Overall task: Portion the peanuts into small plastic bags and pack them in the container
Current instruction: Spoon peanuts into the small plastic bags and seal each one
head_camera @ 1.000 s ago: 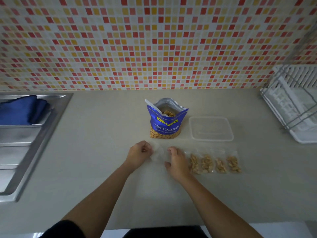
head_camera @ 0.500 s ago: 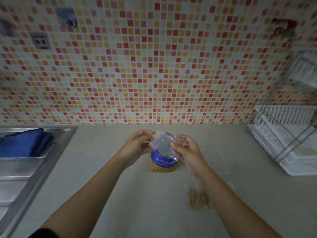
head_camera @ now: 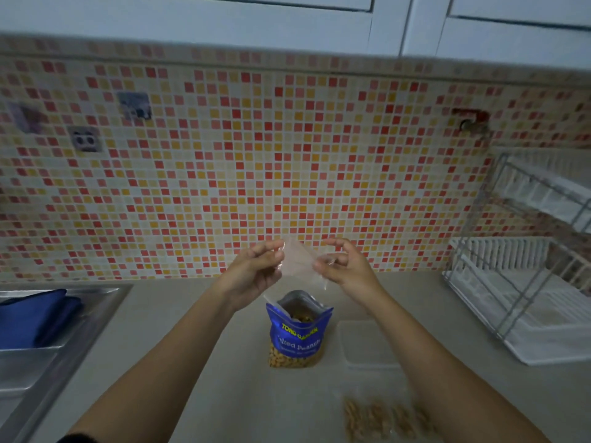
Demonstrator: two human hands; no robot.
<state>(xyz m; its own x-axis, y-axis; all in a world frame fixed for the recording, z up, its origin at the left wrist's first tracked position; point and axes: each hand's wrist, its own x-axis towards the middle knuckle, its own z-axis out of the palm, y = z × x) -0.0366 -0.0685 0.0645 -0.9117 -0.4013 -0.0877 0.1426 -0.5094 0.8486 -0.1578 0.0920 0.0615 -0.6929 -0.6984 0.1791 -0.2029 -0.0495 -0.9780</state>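
Observation:
An empty small clear plastic bag [head_camera: 299, 262] is held up in the air in front of the tiled wall. My left hand [head_camera: 256, 271] pinches its left edge and my right hand [head_camera: 343, 266] pinches its right edge. Below them the blue salted peanuts pouch [head_camera: 299, 334] stands upright and open on the counter, peanuts showing inside. To its right lies the clear plastic container [head_camera: 367, 345], lid on. Several small filled bags of peanuts [head_camera: 383, 417] lie in a row near the counter's front, partly behind my right forearm.
A steel sink [head_camera: 38, 356] with a folded blue cloth [head_camera: 35, 318] is at the left. A white dish rack [head_camera: 531, 279] with a wire frame fills the right side of the beige counter [head_camera: 198, 394]. White cupboards hang above the mosaic wall.
Both hands lifted the small clear bag from the counter to above the peanut pouch. The camera tilted upward, so the filled bags now sit low in view.

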